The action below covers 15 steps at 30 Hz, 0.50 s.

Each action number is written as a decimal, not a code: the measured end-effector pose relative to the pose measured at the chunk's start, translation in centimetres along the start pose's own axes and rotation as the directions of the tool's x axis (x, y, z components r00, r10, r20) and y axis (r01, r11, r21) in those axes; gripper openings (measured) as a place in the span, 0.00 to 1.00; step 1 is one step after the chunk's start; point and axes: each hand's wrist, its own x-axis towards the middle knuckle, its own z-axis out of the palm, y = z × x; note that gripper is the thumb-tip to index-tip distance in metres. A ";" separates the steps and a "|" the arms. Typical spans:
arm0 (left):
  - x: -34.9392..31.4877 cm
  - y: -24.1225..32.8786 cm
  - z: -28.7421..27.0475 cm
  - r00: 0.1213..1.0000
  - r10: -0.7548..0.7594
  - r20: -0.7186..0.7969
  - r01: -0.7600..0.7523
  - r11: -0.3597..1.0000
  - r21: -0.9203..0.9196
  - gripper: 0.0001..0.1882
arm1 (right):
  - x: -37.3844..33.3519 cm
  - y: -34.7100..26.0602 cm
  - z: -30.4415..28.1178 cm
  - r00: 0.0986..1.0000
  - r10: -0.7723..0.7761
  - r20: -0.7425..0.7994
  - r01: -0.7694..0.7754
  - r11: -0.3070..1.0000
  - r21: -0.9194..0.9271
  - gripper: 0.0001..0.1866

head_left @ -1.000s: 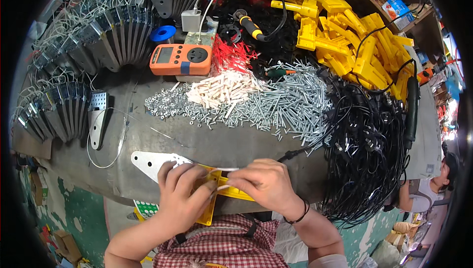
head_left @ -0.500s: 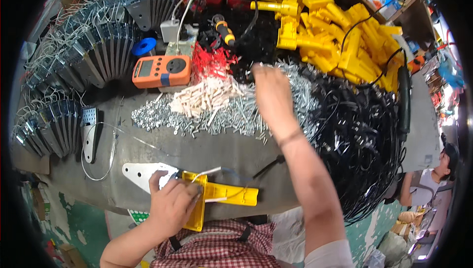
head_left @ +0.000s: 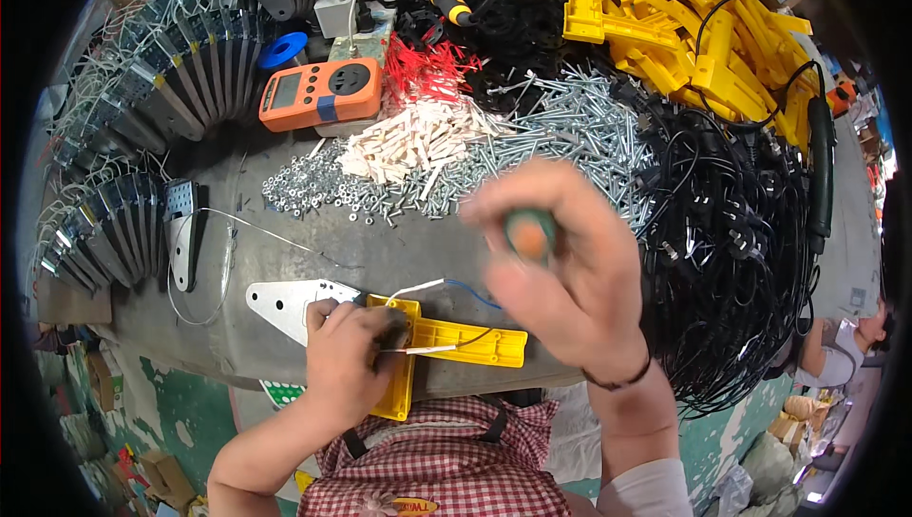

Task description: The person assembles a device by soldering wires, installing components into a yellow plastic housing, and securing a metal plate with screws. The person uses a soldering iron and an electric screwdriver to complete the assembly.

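Observation:
My left hand is closed over the joint between a yellow plastic housing half and a pointed silver metal plate. Its fingertips press down there and hide what lies beneath. White-sleeved wires, one running into blue, come out beside the fingers and lie over the housing. Above and to the right, my right hand is raised off the bench, its fingers wrapped round a screwdriver. Only the round end of its green and orange handle shows, blurred; the shaft is hidden.
Beyond the hands lie heaps of screws, nuts and white sleeves. An orange multimeter stands behind. Black cables and yellow housings fill the right; metal plates with wires line the left.
My right hand has come back from the far edge of the screw heap toward me, and the screwdriver handle now shows in it. My left hand stays on the housing. The view has shifted slightly.

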 end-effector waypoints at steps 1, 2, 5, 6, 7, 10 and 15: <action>0.1 0.2 0.0 1.000 0.000 -0.016 0.000 1.000 0.017 0.22 | -0.9 0.0 -0.3 1.000 -0.002 0.005 0.002 1.000 0.004 0.05; 0.0 0.2 0.1 0.999 0.046 0.006 -0.047 0.995 0.087 0.23 | -1.8 0.5 -0.7 0.998 -0.026 0.051 0.015 0.978 0.208 0.07; 0.0 0.7 -0.6 0.997 0.055 0.056 -0.062 0.990 0.127 0.21 | -4.5 1.4 -0.7 0.992 0.055 0.111 -0.099 0.887 0.451 0.14; -0.1 0.8 -0.9 0.998 0.047 0.048 -0.053 0.990 0.128 0.21 | -5.1 1.9 -0.6 0.979 0.165 0.122 -0.204 0.846 0.492 0.17; -0.4 0.8 -1.3 0.984 0.108 0.142 -0.133 0.975 0.181 0.20 | -5.3 2.8 0.1 0.937 0.319 0.139 -0.348 0.835 0.427 0.18; -0.9 1.4 -2.8 0.942 0.159 0.295 -0.233 0.943 0.236 0.19 | -6.0 1.8 0.2 0.977 0.198 0.083 -0.214 0.875 0.434 0.23; -2.0 1.2 -3.4 0.930 0.187 0.317 -0.258 0.946 0.197 0.20 | -5.7 -0.2 2.6 0.958 0.173 0.230 -0.288 0.590 0.754 0.32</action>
